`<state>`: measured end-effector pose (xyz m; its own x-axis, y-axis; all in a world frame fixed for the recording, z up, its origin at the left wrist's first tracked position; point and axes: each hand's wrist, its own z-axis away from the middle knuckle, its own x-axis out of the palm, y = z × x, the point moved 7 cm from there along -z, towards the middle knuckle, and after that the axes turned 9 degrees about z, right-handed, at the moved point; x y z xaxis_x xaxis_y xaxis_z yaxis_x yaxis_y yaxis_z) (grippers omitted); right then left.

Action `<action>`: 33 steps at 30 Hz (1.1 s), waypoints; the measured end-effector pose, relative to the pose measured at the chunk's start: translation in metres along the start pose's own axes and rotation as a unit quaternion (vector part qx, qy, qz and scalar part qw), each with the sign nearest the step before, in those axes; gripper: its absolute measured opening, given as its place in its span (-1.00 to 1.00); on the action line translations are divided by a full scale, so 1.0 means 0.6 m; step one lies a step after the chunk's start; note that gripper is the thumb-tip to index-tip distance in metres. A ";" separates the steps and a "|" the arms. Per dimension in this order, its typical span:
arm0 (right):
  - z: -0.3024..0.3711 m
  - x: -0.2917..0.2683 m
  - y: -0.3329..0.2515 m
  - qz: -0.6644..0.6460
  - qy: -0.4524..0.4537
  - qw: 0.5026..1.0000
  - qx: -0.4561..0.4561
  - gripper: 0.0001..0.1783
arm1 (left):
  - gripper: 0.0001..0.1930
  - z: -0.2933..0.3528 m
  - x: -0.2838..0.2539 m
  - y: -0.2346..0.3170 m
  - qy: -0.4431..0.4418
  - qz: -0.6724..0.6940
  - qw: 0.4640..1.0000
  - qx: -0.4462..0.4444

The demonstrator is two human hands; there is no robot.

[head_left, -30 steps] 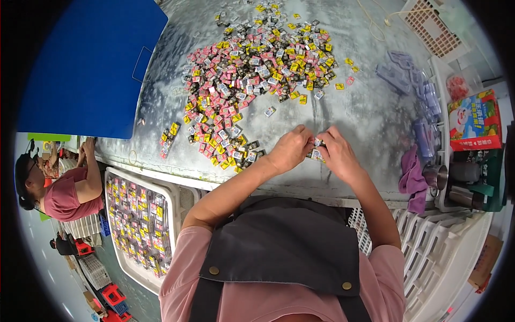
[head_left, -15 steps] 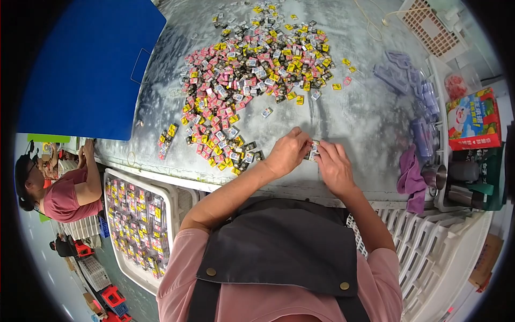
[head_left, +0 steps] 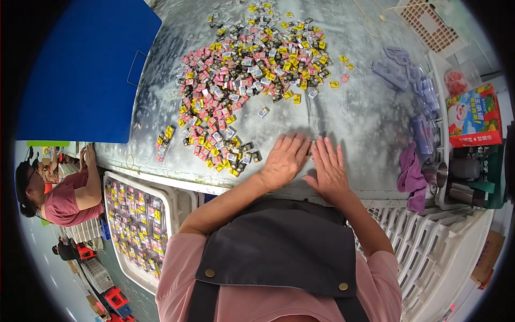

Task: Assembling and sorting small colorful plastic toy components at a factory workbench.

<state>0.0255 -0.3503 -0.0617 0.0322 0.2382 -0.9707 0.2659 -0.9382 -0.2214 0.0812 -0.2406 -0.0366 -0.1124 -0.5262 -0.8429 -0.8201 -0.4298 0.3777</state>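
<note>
My left hand (head_left: 286, 159) lies flat over the table (head_left: 370, 161), fingers stretched forward and slightly blurred at the tips. Beside it, my right hand (head_left: 330, 169) is also flat, with its fingers out and thumb spread. In the narrow gap between them a sliver of a small pack (head_left: 311, 152) shows; most of it is hidden. Ahead and to the left spreads a large pile of small box-shaped packs (head_left: 252, 72) in pink, yellow, black and white. One white-and-blue pack (head_left: 263, 112) lies apart, just beyond my left hand.
A short row of packs (head_left: 164, 143) lies at the left. Below the table edge stands a white tray (head_left: 173, 214) of packed rows. At the right are a purple cloth (head_left: 412, 180), a metal cup (head_left: 435, 174) and a colourful box (head_left: 475, 116). A co-worker (head_left: 72, 190) sits far left.
Both hands have loosened from pinching the small packs between them and now lie flat with fingers extended. The view has shifted slightly.
</note>
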 end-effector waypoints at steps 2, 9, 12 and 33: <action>-0.005 0.005 -0.004 -0.008 -0.020 1.000 -0.004 -0.02 | -0.51 0.014 0.013 -0.005 -0.012 -0.002 1.000 -0.007; -0.010 0.012 0.002 0.009 -0.039 0.999 -0.036 0.04 | -0.37 0.052 0.001 -0.027 -0.044 0.015 0.997 -0.068; -0.005 0.003 0.001 0.010 -0.025 1.000 0.009 -0.02 | -0.33 0.109 -0.031 -0.028 -0.081 -0.044 0.992 -0.084; 0.026 0.004 0.015 -0.016 0.002 0.999 0.029 -0.06 | -0.28 0.030 0.035 -0.013 -0.140 0.014 0.990 -0.029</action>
<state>0.0132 -0.3623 -0.0673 0.0283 0.2691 -0.9627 0.2112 -0.9429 -0.2574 0.0751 -0.2352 -0.0643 -0.2922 -0.3184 -0.9018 -0.7820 -0.4633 0.4170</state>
